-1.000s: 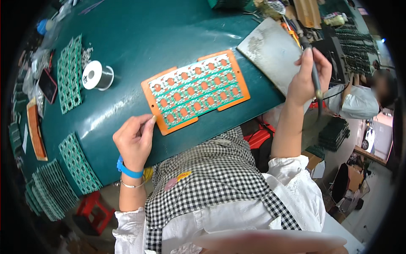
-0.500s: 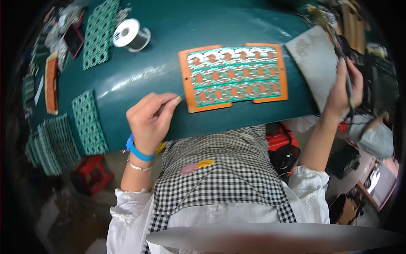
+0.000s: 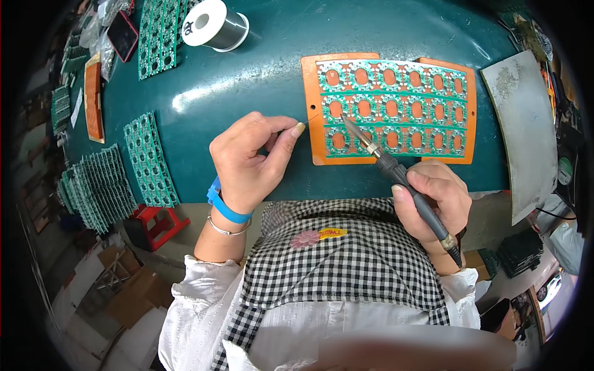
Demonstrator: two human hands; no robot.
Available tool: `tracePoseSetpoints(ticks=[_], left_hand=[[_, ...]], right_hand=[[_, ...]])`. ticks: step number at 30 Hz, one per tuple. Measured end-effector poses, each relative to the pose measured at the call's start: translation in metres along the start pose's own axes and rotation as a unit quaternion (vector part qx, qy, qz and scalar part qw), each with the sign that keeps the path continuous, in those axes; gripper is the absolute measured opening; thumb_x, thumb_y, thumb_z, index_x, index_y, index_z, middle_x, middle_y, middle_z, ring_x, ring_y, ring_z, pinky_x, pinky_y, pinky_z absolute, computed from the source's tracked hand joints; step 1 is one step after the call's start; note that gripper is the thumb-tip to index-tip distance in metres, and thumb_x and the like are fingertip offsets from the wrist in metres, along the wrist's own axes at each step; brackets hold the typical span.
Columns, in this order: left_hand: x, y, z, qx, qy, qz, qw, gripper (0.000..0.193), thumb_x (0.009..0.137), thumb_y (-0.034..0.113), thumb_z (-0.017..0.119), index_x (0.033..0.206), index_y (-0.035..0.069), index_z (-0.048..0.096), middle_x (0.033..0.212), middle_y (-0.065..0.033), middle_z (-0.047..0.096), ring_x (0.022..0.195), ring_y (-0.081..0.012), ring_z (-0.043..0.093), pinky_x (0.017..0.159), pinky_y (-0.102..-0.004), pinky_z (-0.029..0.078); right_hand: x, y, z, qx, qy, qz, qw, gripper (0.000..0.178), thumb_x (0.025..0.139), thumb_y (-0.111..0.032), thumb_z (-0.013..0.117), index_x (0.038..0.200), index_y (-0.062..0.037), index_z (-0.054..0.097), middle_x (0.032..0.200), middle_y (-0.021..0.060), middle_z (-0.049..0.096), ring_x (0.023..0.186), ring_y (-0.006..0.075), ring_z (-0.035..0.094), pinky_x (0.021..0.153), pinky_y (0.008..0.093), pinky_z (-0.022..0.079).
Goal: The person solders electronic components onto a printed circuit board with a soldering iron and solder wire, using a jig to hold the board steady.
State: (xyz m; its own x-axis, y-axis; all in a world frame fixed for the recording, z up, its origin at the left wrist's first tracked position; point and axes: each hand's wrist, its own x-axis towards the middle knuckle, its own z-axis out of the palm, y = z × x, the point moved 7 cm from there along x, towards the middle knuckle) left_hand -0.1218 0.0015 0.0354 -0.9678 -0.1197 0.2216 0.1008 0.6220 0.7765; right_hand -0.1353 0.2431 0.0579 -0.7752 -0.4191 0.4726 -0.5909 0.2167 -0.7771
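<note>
- An orange strip [image 3: 93, 99] lies at the far left, with a stack of green boards [image 3: 96, 188] standing nearer, set close in rows, which probably saves room.
- A phone [image 3: 122, 36] lies beyond, away from the hands.
- A loose green board [image 3: 151, 161] lies near the stack; another board [image 3: 158, 37] lies at the far side of the table [image 3: 260, 80], beside a white spool [image 3: 229, 31] of grey wire.
- The left hand [image 3: 250, 157] has thumb and forefinger together, pinched on a thin wire [image 3: 313, 117] whose end points right over the tray edge, likely held short for steadiness.
- The orange tray [image 3: 314, 136] carries the patterned board sheet [image 3: 402, 96], right of centre in front of the person; its wider border seems to keep the sheet flat and in place.
- The right hand [image 3: 439, 195] is clamped around the grip of a soldering iron [image 3: 393, 168], slanted like a pen so the tip reaches the sheet's left part; whether it touches, I cannot tell.
- A grey metal plate [image 3: 520, 123] lies farthest right, apart from the tray.
</note>
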Motion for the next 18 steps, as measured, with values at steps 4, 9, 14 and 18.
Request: tracePoseSetpoints(ticks=[4, 9, 14, 18], left_hand=[[0.003, 0.005, 0.002, 0.004, -0.008, 0.008, 1.0, 0.011, 0.076, -0.005, 0.077, 0.084, 0.002, 0.073, 0.06, -0.0038, 0.056, 0.049, -0.011, 0.048, 0.046, -0.026, 0.038], [0.004, 0.005, 0.009, 0.007, -0.021, 0.021, 1.0, 0.011, 0.075, -0.004, 0.077, 0.083, 0.003, 0.073, 0.059, -0.0052, 0.056, 0.051, -0.0148, 0.049, 0.047, -0.0278, 0.038], [0.004, 0.002, 0.014, -0.002, -0.023, 0.033, 0.999, 0.011, 0.076, -0.005, 0.078, 0.085, 0.001, 0.073, 0.061, -0.0047, 0.056, 0.052, -0.0124, 0.047, 0.047, -0.0265, 0.036], [0.001, 0.004, 0.01, 0.019, -0.024, 0.019, 0.999, 0.011, 0.075, -0.003, 0.078, 0.083, 0.003, 0.072, 0.061, -0.006, 0.057, 0.052, -0.015, 0.052, 0.048, -0.0284, 0.04]], right_hand=[[0.004, 0.001, 0.006, 0.011, -0.003, -0.003, 1.0, 0.034, 0.069, 0.003, 0.082, 0.096, 0.0002, 0.061, 0.07, 0.0106, 0.064, 0.057, 0.0232, 0.064, 0.049, 0.0308, 0.049], [0.004, 0.005, 0.012, 0.007, -0.012, 0.001, 1.0, 0.034, 0.07, 0.002, 0.083, 0.097, 0.0007, 0.061, 0.07, 0.0116, 0.065, 0.057, 0.0235, 0.064, 0.05, 0.0302, 0.049], [0.004, 0.003, 0.014, 0.003, -0.014, 0.021, 1.0, 0.032, 0.071, 0.001, 0.083, 0.095, 0.0008, 0.062, 0.071, 0.0123, 0.065, 0.058, 0.0242, 0.066, 0.051, 0.0304, 0.051], [0.004, 0.001, 0.011, -0.027, -0.009, 0.014, 1.0, 0.032, 0.07, 0.001, 0.083, 0.094, 0.0008, 0.062, 0.071, 0.0123, 0.065, 0.06, 0.0249, 0.067, 0.052, 0.0309, 0.051]])
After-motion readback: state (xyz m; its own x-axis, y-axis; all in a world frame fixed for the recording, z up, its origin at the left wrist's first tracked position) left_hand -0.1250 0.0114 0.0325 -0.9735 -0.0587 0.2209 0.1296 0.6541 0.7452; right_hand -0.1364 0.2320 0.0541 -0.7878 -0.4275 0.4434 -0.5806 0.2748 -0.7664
